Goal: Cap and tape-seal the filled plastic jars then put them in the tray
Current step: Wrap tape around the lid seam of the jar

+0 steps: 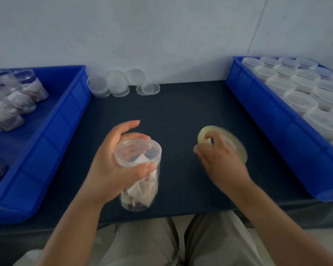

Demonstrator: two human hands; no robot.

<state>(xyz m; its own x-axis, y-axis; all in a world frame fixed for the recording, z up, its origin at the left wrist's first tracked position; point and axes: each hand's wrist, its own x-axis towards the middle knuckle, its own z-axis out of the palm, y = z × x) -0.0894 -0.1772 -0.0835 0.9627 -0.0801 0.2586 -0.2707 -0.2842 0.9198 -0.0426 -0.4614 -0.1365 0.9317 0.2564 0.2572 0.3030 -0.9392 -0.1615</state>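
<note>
Clear plastic jar (140, 191), crumpled white paper inside, left hand (108, 164) gripping

The one camera sat on my head, facing forward and steeply down over the dark table (181, 108). It was close in: my left hand (108, 166) with the jar (140, 181) and my right hand (221, 162) with the blurred tape roll (206, 131) filled the middle, my trousers (142, 244) the near edge. The wide lens took in the left tray (65, 120) and the right tray (267, 120), both cut by the frame's sides, and the pale wall (161, 35) on the far side.
</note>
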